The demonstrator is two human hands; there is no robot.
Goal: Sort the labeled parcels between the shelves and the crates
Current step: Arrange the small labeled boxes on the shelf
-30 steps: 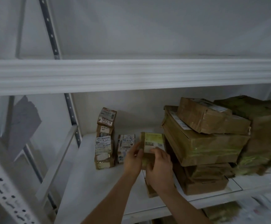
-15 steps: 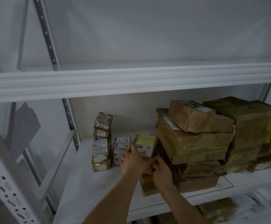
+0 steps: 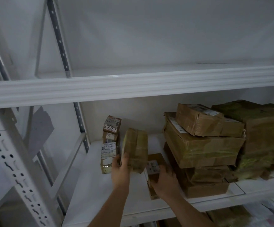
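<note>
My left hand (image 3: 121, 171) grips a small brown taped parcel (image 3: 135, 149) from below and holds it upright on edge above the white shelf (image 3: 90, 190). My right hand (image 3: 164, 180) rests on a flat brown parcel (image 3: 154, 167) with a white label that lies on the shelf; its fingers curl over the parcel's near end. To the left stands a stack of small labeled parcels (image 3: 111, 143). On the right is a pile of larger brown boxes (image 3: 203, 148).
An upper shelf beam (image 3: 133, 86) runs across above. White perforated uprights (image 3: 16, 169) stand at the left. More wrapped boxes with yellow-green tape (image 3: 260, 138) fill the shelf's far right. Parcels show dimly on a lower level at bottom right.
My left hand has turned the small parcel on edge and moved it left, covering the parcel behind it. My right hand dropped onto the flat labeled parcel.
</note>
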